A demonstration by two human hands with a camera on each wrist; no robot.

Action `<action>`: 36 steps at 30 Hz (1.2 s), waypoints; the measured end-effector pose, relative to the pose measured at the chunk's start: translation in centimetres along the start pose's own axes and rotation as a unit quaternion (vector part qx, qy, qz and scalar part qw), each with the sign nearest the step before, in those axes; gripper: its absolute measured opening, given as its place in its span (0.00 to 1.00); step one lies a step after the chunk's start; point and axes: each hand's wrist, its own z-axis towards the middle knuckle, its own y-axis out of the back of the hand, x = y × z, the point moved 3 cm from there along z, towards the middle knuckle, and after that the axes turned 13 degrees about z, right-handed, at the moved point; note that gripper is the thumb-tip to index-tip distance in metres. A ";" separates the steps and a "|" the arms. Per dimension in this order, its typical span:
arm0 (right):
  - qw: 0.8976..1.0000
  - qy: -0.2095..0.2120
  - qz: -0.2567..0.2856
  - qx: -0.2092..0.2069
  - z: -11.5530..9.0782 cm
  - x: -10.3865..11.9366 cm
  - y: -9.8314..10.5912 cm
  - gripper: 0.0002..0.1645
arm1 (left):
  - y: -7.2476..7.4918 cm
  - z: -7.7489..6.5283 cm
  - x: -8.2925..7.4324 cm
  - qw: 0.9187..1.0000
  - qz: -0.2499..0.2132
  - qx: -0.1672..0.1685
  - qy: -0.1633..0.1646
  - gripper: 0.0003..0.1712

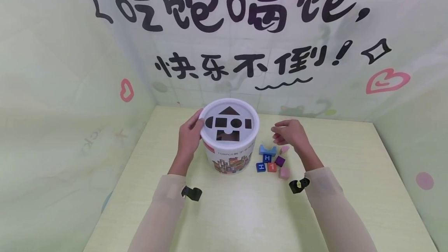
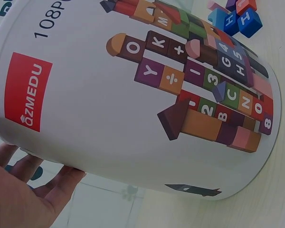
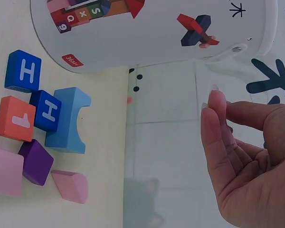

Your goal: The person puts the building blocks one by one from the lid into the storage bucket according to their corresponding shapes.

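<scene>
A white round bucket [image 1: 229, 158] with printed block pictures stands upright on the table. Its white lid [image 1: 229, 102] has several shaped holes. My left hand [image 1: 189, 135] holds the bucket's left side near the rim; in the left wrist view its fingers [image 2: 61, 190] curve against the wall. To the right of the bucket, my right hand [image 1: 289, 133] hovers above the blocks, thumb and fingers close together, with nothing visible in it. Below it lie a light blue arch block [image 3: 69, 121], two dark blue H blocks [image 3: 23, 71], an orange block [image 3: 16, 118] and a purple block [image 3: 36, 162].
Pink blocks [image 3: 70, 186] lie beside the purple one. The pale wooden table [image 1: 227, 221] meets a backdrop [image 1: 210, 88] with black lettering behind the bucket. Light panels [image 1: 413, 158] stand at both sides. Each wrist wears a small black camera [image 1: 191, 193].
</scene>
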 end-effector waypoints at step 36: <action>0.999 -0.009 0.037 -0.005 1.4 -5.8 1.8 0.26 | -0.1 0.0 0.0 1.000 -0.004 -0.005 0.005 0.21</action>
